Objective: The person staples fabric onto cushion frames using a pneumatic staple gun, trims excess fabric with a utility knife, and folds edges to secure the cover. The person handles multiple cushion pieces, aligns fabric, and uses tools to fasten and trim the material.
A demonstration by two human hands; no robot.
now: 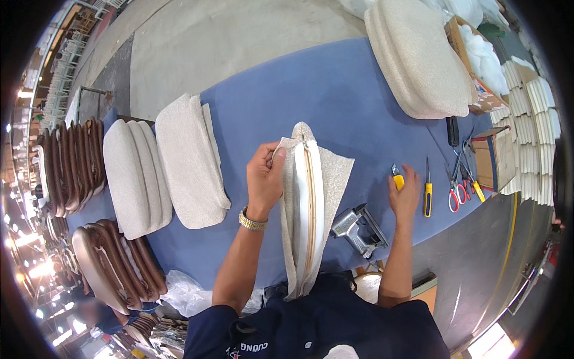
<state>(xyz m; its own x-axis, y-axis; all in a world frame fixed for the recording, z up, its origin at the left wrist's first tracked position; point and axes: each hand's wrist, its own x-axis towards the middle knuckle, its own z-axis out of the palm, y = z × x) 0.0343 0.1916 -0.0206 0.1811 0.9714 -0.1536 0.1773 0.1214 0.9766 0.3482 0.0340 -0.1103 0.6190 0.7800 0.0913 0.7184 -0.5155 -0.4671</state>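
My left hand [265, 181], with a metal watch at the wrist, pinches the upper edge of a beige fabric cover [335, 170]. This cover is wrapped partly around a narrow padded panel [310, 203], which stands on edge against my body. White padding and a wooden strip show along its open side, between two loose fabric flaps. Off to the right, my right hand [405, 194] has its fingers around a yellow utility knife [398, 178], whose metal tip points away from me. A grey staple gun [357, 232] lies between that hand and the panel.
Beige padded panels [137, 179] and a fabric stack [190, 161] lie left on the blue table [269, 90]; brown cushions [72, 164] stand beyond. More beige panels [418, 60] lie far right. A screwdriver [427, 197], red-handled scissors [457, 194] and a small box [493, 158] line the right edge.
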